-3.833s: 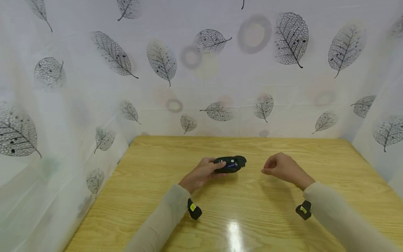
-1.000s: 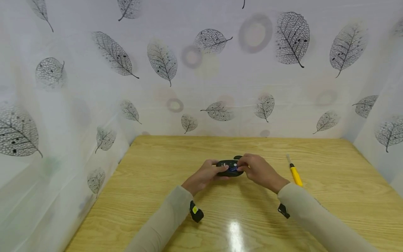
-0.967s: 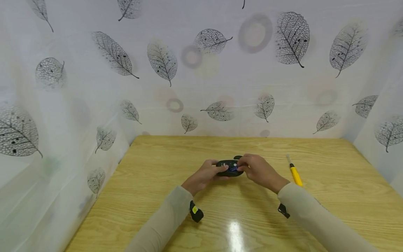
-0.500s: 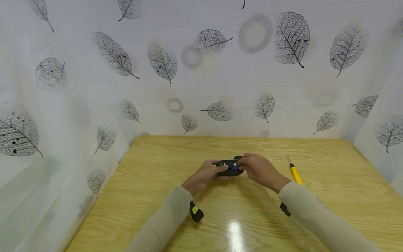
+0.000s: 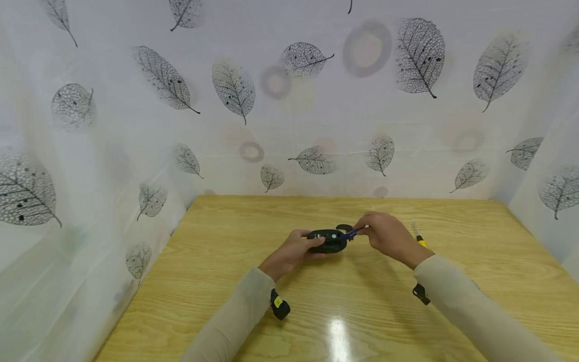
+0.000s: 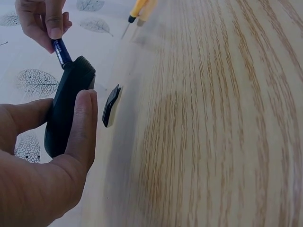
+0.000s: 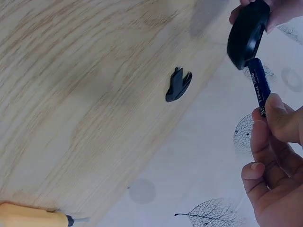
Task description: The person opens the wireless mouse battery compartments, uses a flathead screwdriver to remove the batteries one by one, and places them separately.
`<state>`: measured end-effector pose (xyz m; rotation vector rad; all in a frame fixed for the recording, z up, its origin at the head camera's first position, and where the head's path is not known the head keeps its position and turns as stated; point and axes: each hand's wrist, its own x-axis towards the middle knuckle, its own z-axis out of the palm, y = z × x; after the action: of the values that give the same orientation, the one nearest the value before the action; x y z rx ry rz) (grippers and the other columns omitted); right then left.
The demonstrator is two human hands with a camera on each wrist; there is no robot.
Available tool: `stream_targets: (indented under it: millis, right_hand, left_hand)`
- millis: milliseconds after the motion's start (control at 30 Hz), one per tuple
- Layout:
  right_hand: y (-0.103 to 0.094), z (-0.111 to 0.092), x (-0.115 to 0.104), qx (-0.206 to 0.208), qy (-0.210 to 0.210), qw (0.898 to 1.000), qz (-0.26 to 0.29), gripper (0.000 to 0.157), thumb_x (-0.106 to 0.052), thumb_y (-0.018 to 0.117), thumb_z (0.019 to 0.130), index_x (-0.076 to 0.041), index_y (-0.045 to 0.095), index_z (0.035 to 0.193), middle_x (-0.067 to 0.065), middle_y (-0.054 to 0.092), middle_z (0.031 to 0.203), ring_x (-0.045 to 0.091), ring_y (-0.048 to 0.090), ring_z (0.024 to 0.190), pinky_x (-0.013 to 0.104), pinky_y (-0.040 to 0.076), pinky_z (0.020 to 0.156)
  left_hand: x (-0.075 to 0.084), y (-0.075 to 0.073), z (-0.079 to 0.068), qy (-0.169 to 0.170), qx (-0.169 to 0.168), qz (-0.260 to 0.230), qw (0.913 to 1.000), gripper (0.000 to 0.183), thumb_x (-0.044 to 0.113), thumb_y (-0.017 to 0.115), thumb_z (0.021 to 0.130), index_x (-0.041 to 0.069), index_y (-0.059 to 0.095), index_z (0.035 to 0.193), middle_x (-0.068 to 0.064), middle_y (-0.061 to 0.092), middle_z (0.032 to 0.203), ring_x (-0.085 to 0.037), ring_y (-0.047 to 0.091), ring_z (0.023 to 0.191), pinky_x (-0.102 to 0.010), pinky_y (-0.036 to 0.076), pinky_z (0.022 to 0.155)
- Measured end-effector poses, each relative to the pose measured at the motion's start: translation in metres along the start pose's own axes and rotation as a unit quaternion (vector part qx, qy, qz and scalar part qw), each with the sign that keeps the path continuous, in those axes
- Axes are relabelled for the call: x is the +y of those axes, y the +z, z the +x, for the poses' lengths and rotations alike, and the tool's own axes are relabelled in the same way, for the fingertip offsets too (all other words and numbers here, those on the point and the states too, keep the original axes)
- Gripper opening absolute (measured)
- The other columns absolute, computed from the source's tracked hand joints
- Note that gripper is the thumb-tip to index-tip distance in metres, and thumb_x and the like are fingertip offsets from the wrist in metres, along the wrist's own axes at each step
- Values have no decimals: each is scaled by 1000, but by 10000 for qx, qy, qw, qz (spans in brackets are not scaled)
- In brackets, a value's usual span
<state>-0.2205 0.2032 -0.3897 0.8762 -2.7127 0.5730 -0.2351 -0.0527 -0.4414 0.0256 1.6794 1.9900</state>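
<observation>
My left hand [image 5: 289,254] grips a black computer mouse [image 5: 331,247] by its left end, underside up and above the table, with the thumb on the underside. Between the thumb and fingers of my right hand [image 5: 390,237] is a dark blue battery [image 5: 349,234]. The right wrist view shows the battery [image 7: 259,85] slanting from my fingertips to the end of the mouse [image 7: 247,35], its far tip right at the mouse's edge. Beyond the mouse, a black battery cover [image 7: 177,86] lies on the table.
A yellow-handled screwdriver [image 5: 420,241] lies on the wooden table [image 5: 253,216], partly hidden behind my right forearm. A white leaf-print curtain [image 5: 312,120] hangs behind and along both sides of the table.
My right hand, empty and apart at first, came to the mouse. Since half a second ago it has moved right and slightly up, drawing the battery out of the mouse's underside.
</observation>
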Motion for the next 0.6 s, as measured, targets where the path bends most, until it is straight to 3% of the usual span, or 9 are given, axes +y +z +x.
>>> stream_targets:
  millis: [600]
  right_hand:
    - [11,-14,41,-410,951,9946,11,7,3,75,88,-3,76,91,7,70,90,25,67,79,43,59,67]
  left_hand:
    - [1,-1,-3,-3,-53,115,9999,57,12,65,101,-10,39,147,-27,53,136,-32,67,111,-37,58,92]
